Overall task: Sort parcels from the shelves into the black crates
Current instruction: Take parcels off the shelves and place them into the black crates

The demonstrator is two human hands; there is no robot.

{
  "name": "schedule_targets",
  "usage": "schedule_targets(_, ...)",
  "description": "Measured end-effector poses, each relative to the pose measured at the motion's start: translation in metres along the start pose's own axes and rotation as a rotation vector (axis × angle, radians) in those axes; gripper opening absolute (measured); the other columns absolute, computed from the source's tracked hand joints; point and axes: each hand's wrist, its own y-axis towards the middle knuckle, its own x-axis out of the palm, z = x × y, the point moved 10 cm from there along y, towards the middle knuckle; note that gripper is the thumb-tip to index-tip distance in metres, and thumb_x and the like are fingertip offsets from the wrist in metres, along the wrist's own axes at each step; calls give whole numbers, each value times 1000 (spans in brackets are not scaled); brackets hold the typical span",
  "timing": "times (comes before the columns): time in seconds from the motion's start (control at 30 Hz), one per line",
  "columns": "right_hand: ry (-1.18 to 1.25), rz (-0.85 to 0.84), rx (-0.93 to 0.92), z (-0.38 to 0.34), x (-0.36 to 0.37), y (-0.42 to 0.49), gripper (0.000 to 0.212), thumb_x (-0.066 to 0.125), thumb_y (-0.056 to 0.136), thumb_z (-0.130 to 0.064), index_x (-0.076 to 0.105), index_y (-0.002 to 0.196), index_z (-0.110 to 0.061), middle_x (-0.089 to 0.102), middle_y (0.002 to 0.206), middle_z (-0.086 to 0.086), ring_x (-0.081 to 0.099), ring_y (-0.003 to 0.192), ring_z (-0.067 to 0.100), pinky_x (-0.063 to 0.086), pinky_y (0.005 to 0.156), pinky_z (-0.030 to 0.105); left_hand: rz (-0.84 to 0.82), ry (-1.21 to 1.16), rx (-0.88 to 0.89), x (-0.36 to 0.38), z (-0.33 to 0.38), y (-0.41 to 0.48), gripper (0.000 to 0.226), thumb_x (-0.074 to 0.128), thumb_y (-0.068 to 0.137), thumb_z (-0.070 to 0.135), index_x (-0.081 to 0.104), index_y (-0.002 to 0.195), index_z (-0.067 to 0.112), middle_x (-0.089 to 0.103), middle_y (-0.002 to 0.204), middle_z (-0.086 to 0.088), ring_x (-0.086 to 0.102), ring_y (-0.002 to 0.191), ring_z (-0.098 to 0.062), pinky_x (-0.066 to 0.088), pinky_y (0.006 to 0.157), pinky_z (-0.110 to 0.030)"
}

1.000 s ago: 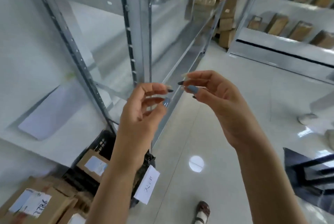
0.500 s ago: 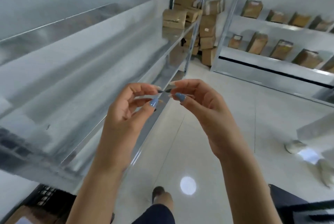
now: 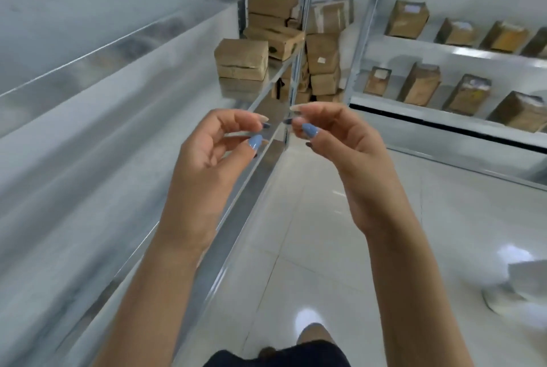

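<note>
My left hand (image 3: 213, 153) and my right hand (image 3: 334, 141) are raised side by side in front of me, fingers loosely curled, fingertips almost meeting. Neither holds a parcel. A brown parcel (image 3: 241, 59) sits on the left metal shelf (image 3: 118, 106) just beyond my left hand. More brown parcels (image 3: 322, 53) are stacked at the far end of the aisle. Several stand in rows on the right-hand shelves (image 3: 420, 84). No black crate is in view.
A shiny white tiled floor (image 3: 325, 248) runs between the left rack and the right rack. My foot (image 3: 310, 334) shows at the bottom edge. A pale blurred object (image 3: 503, 295) lies on the floor at the lower right.
The view has swung up and forward along the aisle; the black crate with parcels at lower left has dropped out of sight. Both hands keep the same raised pose.
</note>
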Motion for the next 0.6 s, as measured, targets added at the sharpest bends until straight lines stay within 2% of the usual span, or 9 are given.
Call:
schedule_targets(0.13,17,23,29,36,-73,94,25,53,92,5,64,106,-12,71,98,-3,66,94,2,49,84,14,-23,-52,-50,66,-50,94,15,63,79,10,63,92,19,71,96,10,66,97,-14,50,81,-17)
schedule_targets(0.23,-1,-18,30,66,-127,177,28,52,93,6,65,107,-14,71,100,-1,66,98,6,49,87,16,11,-25,-86,116,-94,170,20,63,87,-1,64,93,18,71,94,13,65,95,-13,51,83,-19)
schedule_targets(0.33,-51,-117,33,86,-170,266,29,52,93,6,64,108,-16,69,103,-2,63,104,11,49,91,20,77,24,-111,159,-126,246,20,60,90,0,65,94,19,71,96,12,66,92,-13,51,87,-25)
schedule_targets(0.43,-36,-244,68,97,-201,351,28,54,94,4,63,108,-18,67,105,-1,62,105,11,48,92,19,175,39,-147,189,-142,318,18,60,89,1,65,97,17,71,94,11,67,88,-8,52,83,-21)
schedule_targets(0.53,1,-297,109,110,-220,417,30,52,93,6,63,109,-16,68,108,3,62,108,14,48,91,18,262,12,-177,203,-154,370,21,58,88,-3,65,94,16,71,92,10,64,88,-12,51,84,-23)
schedule_targets(0.6,13,-345,140,122,-227,457,31,52,93,6,63,107,-19,68,107,1,62,107,13,48,91,20,333,37,-194,206,-167,401,22,57,89,-4,65,93,16,71,91,10,64,86,-9,49,85,-26)
